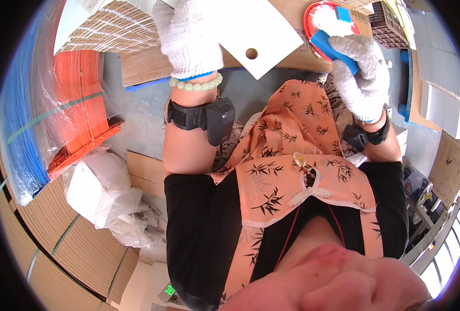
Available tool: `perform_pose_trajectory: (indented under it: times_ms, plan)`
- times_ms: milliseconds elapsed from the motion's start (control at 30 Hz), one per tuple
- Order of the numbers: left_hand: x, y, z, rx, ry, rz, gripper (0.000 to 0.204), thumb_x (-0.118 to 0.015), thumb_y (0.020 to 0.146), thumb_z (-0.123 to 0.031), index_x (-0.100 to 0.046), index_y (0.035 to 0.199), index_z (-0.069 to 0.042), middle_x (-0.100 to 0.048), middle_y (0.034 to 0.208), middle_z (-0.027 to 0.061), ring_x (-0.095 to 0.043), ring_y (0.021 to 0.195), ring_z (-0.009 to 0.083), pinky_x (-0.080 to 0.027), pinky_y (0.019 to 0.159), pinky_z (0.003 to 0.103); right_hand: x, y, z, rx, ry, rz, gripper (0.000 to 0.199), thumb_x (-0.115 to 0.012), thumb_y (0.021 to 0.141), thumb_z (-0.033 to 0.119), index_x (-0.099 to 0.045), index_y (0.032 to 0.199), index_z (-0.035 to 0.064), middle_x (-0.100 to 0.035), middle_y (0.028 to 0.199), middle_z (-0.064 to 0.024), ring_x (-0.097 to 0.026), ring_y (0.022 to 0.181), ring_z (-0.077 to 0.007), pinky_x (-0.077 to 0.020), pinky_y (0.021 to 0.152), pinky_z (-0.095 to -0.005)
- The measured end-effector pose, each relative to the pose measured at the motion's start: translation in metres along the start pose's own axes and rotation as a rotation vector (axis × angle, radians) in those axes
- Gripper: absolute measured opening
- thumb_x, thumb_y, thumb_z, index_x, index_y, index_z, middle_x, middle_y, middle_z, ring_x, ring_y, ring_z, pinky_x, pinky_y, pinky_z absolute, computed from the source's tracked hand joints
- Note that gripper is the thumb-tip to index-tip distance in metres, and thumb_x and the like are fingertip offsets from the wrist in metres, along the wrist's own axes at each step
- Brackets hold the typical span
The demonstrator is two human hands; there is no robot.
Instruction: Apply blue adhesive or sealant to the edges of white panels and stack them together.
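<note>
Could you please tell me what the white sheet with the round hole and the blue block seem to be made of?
The flat white sheet with a round punched hole, held by the gloved left hand, looks like smooth, matte card or thin plastic: crisp straight edges, no sheen. The blue rectangular block, gripped by the gloved right hand, looks like sponge or foam, though it could be plastic.

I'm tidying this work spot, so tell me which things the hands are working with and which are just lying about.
In use:
- white flat card with a round hole, held by the gloved left hand
- blue block-shaped applicator, gripped by the gloved right hand
- red round dish of white paste

Lying about:
- orange plastic-wrapped boards
- crumpled white plastic bag
- stacked brown cardboard sheets
</note>
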State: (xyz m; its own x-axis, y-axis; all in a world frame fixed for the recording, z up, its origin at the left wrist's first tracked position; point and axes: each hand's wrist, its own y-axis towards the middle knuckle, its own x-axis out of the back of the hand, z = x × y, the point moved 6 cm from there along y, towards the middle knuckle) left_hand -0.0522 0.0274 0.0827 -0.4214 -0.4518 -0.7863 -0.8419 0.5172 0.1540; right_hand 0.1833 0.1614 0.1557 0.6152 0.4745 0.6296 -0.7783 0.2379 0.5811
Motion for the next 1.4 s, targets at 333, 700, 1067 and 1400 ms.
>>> perform_pose_trajectory:
  times_ms: [333,700,1067,1400]
  plan:
    - [0.007,-0.001,0.006,0.072,-0.102,0.017,0.029,-0.045,0.105,-0.013,-0.053,0.132,-0.003,-0.060,0.125,0.0128,-0.061,0.113,0.0273,-0.055,0.096,0.042,-0.004,0.000,0.004,0.037,-0.104,0.047,0.029,-0.074,0.077,0.007,-0.073,0.107,0.0064,-0.067,0.098,-0.0131,-0.065,0.089,-0.0296,-0.0524,0.079,-0.0381]
    - [0.018,0.001,0.005,-0.133,-0.008,0.103,0.033,-0.044,0.106,-0.020,-0.054,0.133,-0.003,-0.060,0.129,0.0133,-0.056,0.123,0.0285,-0.049,0.106,0.046,-0.006,0.002,0.011,0.102,-0.185,0.017,0.032,-0.076,0.076,0.007,-0.073,0.108,0.0071,-0.068,0.100,-0.0120,-0.065,0.090,-0.0289,-0.0530,0.078,-0.0376]
    - [0.020,-0.002,0.002,-0.052,-0.174,0.130,0.033,-0.045,0.106,-0.019,-0.055,0.132,-0.002,-0.060,0.129,0.0134,-0.058,0.121,0.0276,-0.050,0.105,0.044,-0.010,-0.003,0.015,0.075,-0.255,0.053,0.035,-0.075,0.080,0.001,-0.070,0.115,0.0024,-0.068,0.117,-0.0153,-0.066,0.102,-0.0298,-0.0523,0.090,-0.0361]
    - [0.017,0.002,0.002,-0.044,-0.086,0.117,0.037,-0.047,0.105,-0.023,-0.054,0.133,0.001,-0.060,0.131,0.0132,-0.057,0.123,0.0268,-0.049,0.106,0.041,-0.011,-0.005,0.003,-0.006,-0.248,0.000,0.035,-0.076,0.080,0.000,-0.070,0.114,0.0032,-0.069,0.116,-0.0141,-0.066,0.100,-0.0276,-0.0523,0.088,-0.0351]
